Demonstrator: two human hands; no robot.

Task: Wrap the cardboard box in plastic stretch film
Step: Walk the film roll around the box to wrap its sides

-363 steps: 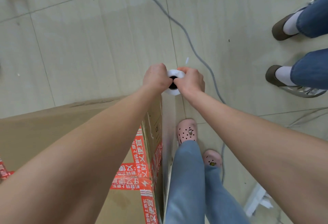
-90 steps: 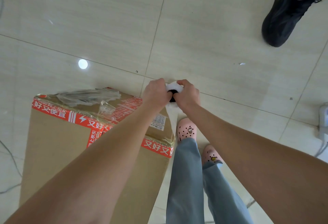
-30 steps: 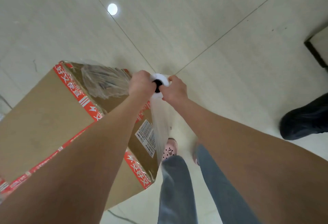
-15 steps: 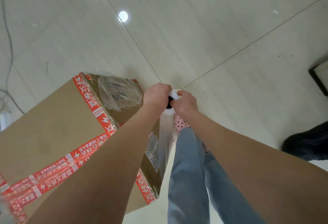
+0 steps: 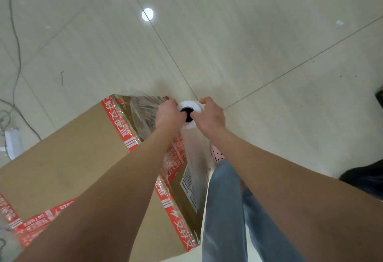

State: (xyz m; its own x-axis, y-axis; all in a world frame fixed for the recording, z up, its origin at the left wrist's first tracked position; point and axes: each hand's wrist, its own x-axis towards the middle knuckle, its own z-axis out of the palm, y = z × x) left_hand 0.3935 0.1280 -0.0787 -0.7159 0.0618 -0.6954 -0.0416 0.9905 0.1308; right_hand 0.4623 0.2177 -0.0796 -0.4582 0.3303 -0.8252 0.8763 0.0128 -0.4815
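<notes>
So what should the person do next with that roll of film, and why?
Probably carry the roll round the corner of the cardboard box, film taut: the left hand and right hand grip it upright there, film trailing along the near side.

Tile floor (image 5: 259,50) w/ cardboard box (image 5: 68,168)

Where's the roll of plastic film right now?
Mid-frame in the head view, the film roll is held end-up between the left hand and right hand, just right of the cardboard box.
</notes>
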